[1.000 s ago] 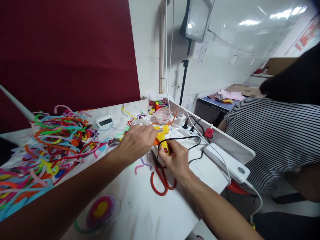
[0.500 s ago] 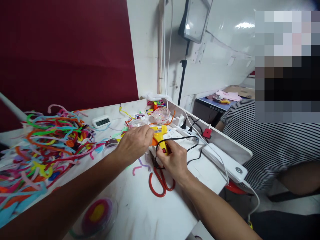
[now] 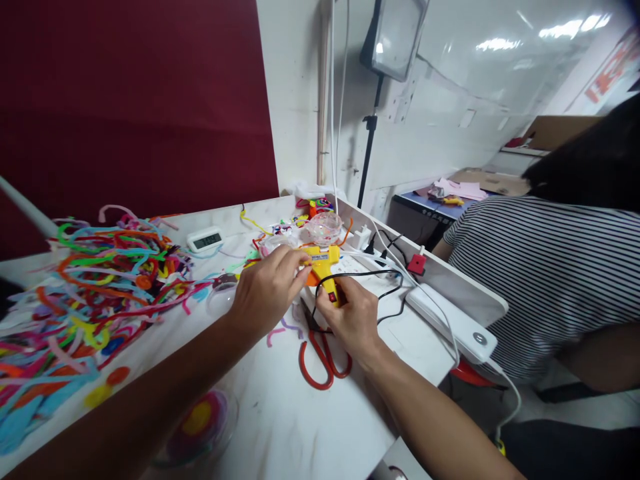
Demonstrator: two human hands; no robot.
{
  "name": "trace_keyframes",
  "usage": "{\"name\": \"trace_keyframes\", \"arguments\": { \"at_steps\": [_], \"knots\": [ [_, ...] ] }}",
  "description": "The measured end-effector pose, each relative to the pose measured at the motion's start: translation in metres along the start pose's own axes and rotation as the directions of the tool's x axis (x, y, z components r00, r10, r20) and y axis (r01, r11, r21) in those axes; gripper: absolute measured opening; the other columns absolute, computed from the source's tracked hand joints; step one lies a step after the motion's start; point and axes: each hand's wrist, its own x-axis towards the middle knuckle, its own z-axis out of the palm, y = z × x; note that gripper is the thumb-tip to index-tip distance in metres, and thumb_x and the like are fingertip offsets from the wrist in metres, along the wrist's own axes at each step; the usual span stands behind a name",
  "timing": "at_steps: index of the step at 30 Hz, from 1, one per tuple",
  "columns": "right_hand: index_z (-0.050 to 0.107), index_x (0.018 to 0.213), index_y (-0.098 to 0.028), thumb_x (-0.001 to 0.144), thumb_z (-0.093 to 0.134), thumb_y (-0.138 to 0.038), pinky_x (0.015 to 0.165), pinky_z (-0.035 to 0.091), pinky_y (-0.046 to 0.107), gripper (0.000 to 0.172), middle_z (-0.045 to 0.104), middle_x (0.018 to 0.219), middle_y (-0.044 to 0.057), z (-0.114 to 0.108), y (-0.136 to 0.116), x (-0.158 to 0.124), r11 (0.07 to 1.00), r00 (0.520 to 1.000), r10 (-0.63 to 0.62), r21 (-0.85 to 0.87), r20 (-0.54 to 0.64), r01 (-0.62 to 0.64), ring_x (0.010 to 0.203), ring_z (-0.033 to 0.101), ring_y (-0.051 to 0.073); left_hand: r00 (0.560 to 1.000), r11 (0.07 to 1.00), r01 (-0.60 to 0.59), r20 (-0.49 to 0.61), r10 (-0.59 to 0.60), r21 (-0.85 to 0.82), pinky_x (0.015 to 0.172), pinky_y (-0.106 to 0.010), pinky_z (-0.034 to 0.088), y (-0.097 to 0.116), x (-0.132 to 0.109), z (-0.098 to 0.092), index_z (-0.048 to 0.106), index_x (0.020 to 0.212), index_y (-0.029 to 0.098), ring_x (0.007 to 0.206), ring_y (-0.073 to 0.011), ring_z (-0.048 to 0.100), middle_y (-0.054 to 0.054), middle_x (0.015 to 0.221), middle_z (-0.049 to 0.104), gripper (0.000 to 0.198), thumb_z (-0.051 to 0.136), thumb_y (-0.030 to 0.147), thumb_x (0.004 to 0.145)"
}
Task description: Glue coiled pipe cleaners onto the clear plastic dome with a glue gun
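A yellow hot glue gun (image 3: 326, 261) with an orange trigger and a red switch is held over the table, its handle low. My right hand (image 3: 354, 312) is wrapped round the handle. A black cord loops from there across the gun. My left hand (image 3: 267, 285) is at the gun's left end, fingers curled and thumb near the fingertips; whatever they pinch is hidden. Red-handled scissors (image 3: 316, 380) lie just below, their blades partly covered. A clear round container (image 3: 200, 427) with a purple, red and yellow piece is partly behind my left forearm.
Many coloured pipe cleaners (image 3: 115, 267) are heaped at left beside a white digital timer (image 3: 207, 240). Clear bowls (image 3: 324, 229) stand at the back. A white power strip (image 3: 450, 323) with cords lies along the right edge. A person in a striped top (image 3: 550, 267) sits at right.
My left thumb has come into view and the left fingers have loosened slightly at the gun's end. My right hand keeps its grip. The camera view has shifted slightly.
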Motion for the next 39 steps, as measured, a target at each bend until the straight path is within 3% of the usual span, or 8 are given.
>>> {"name": "trace_keyframes", "arguments": {
  "at_steps": [12,22,27,30,32,35,37,39],
  "knots": [
    [0.066,0.079,-0.014,0.08,0.059,-0.027,0.054,0.039,0.025,0.015,0.062,0.061,0.001,-0.001,0.002,0.0,0.999,1.0,-0.031,-0.009,0.001,0.031,0.052,0.053,0.013,0.983,0.942,-0.151,0.142,0.112,0.299,0.054,-0.031,0.036,0.007,0.011,-0.002,0.062,0.086,0.016,0.065,-0.02,0.063,-0.004,0.077,0.066,0.018,0.047,0.016,0.096],
    [0.066,0.081,-0.015,0.081,0.058,-0.029,0.054,0.039,0.025,0.016,0.063,0.063,0.0,0.0,0.004,-0.001,0.999,0.999,-0.048,-0.005,-0.017,0.048,0.053,0.054,0.013,0.966,0.93,-0.091,0.257,-0.004,0.356,0.051,-0.031,0.034,0.013,0.017,0.0,0.061,0.085,0.016,0.063,-0.0209,0.063,-0.005,0.078,0.065,0.013,0.05,0.015,0.092],
    [0.066,0.076,-0.015,0.08,0.058,-0.028,0.053,0.038,0.025,0.016,0.061,0.06,0.0,-0.001,0.003,0.001,0.999,0.999,-0.036,-0.029,-0.039,0.035,0.051,0.052,0.013,0.979,0.96,0.043,0.18,-0.096,0.278,0.052,-0.029,0.034,0.012,0.008,-0.003,0.063,0.083,0.016,0.064,-0.019,0.061,-0.005,0.078,0.065,0.017,0.048,0.018,0.092],
    [0.065,0.074,-0.015,0.079,0.058,-0.029,0.052,0.037,0.025,0.016,0.059,0.058,-0.001,-0.003,0.002,0.004,1.0,0.998,-0.006,-0.012,-0.059,0.005,0.05,0.049,0.012,0.948,0.952,0.304,0.11,-0.298,-0.041,0.057,-0.026,0.037,0.008,-0.005,-0.005,0.063,0.079,0.017,0.067,-0.0169,0.06,-0.003,0.075,0.064,0.014,0.052,0.02,0.087],
    [0.065,0.075,-0.015,0.079,0.059,-0.028,0.052,0.037,0.025,0.015,0.059,0.058,-0.001,-0.005,0.0,0.006,0.999,0.998,0.03,0.027,-0.049,-0.028,0.05,0.048,0.012,0.836,0.722,0.543,0.194,-0.514,-0.429,0.056,-0.024,0.037,0.006,-0.013,-0.002,0.064,0.075,0.017,0.061,-0.014,0.055,0.0,0.066,0.06,0.009,0.059,0.022,0.08],
    [0.066,0.075,-0.017,0.077,0.06,-0.029,0.053,0.038,0.024,0.013,0.059,0.06,-0.002,-0.006,-0.002,0.006,0.987,0.994,0.109,0.121,-0.005,-0.108,0.052,0.049,0.012,0.605,0.108,0.699,0.503,-0.618,-0.707,0.046,-0.022,0.029,0.006,-0.016,0.007,0.067,0.075,0.016,0.047,-0.0092,0.045,0.004,0.057,0.053,0.013,0.066,0.029,0.073],
    [0.066,0.074,-0.017,0.077,0.061,-0.029,0.052,0.039,0.024,0.013,0.058,0.059,-0.003,-0.007,-0.003,0.007,0.966,0.987,0.16,0.2,0.036,-0.164,0.051,0.048,0.011,0.577,-0.031,0.687,0.571,-0.584,-0.726,0.043,-0.021,0.028,0.008,-0.012,0.014,0.068,0.081,0.016,0.049,-0.0089,0.047,0.001,0.067,0.059,0.02,0.067,0.034,0.072],
    [0.066,0.074,-0.017,0.076,0.061,-0.03,0.05,0.038,0.023,0.014,0.058,0.059,-0.003,-0.007,-0.004,0.007,0.937,0.977,0.2,0.276,0.079,-0.214,0.05,0.048,0.011,0.599,-0.116,0.636,0.582,-0.55,-0.763,0.045,-0.02,0.033,0.012,-0.005,0.019,0.068,0.085,0.017,0.059,-0.0109,0.054,-0.003,0.081,0.064,0.025,0.07,0.038,0.071]
  ]
}}
